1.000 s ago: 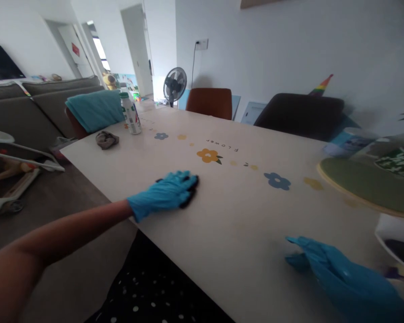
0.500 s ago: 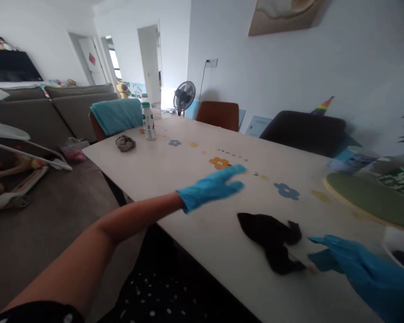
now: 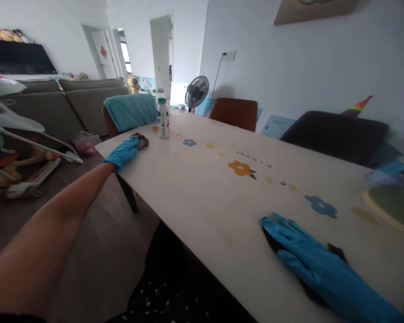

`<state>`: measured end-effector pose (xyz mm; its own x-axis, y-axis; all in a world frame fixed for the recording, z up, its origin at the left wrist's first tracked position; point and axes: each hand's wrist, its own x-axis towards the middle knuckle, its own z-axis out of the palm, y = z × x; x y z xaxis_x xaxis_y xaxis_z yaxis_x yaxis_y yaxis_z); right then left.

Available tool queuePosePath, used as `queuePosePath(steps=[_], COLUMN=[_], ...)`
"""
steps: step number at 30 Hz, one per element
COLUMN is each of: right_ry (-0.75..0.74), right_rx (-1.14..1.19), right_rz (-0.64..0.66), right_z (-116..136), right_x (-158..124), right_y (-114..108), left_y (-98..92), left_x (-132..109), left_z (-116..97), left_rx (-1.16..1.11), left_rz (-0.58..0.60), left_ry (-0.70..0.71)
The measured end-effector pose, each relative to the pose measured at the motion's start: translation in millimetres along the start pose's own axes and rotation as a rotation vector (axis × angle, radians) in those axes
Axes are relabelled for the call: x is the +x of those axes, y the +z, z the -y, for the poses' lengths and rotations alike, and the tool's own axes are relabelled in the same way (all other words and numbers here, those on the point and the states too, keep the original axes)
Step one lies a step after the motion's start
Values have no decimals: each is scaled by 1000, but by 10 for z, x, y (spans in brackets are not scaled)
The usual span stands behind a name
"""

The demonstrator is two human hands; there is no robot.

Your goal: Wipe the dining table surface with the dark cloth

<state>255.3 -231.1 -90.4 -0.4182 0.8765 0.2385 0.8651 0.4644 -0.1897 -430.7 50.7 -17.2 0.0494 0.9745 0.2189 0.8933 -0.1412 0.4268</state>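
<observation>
Both my hands wear blue gloves. My left hand (image 3: 124,151) reaches far out to the table's left corner and its fingers lie on a small brown-grey rag (image 3: 141,141); whether they grip it I cannot tell. A white bottle with a green cap (image 3: 162,119) stands just right of that rag. My right hand (image 3: 308,260) lies flat, fingers spread, on a black cloth (image 3: 335,251) near the front edge of the cream table (image 3: 205,188), which has printed flowers.
A chair draped with a teal towel (image 3: 131,111) stands at the table's far end, a brown chair (image 3: 234,114) and a black chair (image 3: 336,134) along the wall side. A fan (image 3: 196,91), a grey sofa (image 3: 54,105) and a green round mat (image 3: 395,204) are around.
My left hand let go of the black cloth and swung left to the brown-grey rag. My right hand came down flat onto the black cloth.
</observation>
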Motion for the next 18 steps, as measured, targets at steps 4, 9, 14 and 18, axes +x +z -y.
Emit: queuePosePath(steps=[4,9,14,18], right_ry=[-33,-187,-429,-446], right_rx=[74,169,278,251], right_rz=[-14,74,120,162], right_z=[103,535,1174,1807], right_x=[346,1161,2394,3377], right_y=[191,357,562,813], left_y=[138,195,202,216], left_x=[50,70,56,46], left_z=[231,350,362,384], left_rx=[-34,-76,-81,-66], left_rz=[18,10,16,13], left_ry=[-54,-55,-51,-52])
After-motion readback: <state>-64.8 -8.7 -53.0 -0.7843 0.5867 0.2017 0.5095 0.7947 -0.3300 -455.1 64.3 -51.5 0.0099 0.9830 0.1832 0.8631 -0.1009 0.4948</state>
